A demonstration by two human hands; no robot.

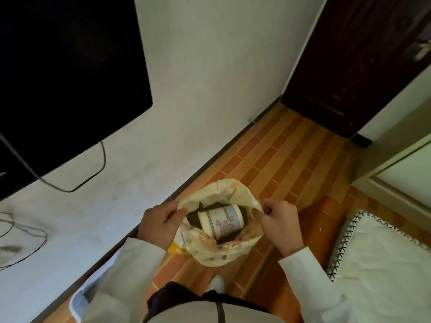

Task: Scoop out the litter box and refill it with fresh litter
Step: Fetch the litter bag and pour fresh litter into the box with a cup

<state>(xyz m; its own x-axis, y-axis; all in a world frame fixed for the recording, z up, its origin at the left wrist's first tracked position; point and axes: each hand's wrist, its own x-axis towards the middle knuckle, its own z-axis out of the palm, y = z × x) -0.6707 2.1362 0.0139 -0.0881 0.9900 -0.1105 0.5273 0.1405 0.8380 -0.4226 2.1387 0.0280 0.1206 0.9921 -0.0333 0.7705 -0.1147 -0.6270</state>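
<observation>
left hand [158,226] and right hand [278,226] each have a grip pinching the rim of the litter bag [218,251], held open over the floor [289,155]. soft crinkly plastic, probably saggy and heavy, so support the bottom. cup [221,221] lies on dark litter inside; litter box isn't clearly visible.

1. A large dark screen [67,73] hangs on the pale wall [210,66] at upper left.
2. A black cable [93,173] droops from below the screen in a loop against the wall.
3. Thin wires [25,231] curl on the wall at far left.
4. The floor [286,155] is orange-brown, laid in brick-like strips.
5. A dark wooden door [363,59] stands at upper right, with a metal handle [423,51].
6. A white quilted cushion [377,259] with dark stitched edging lies at lower right.
</observation>
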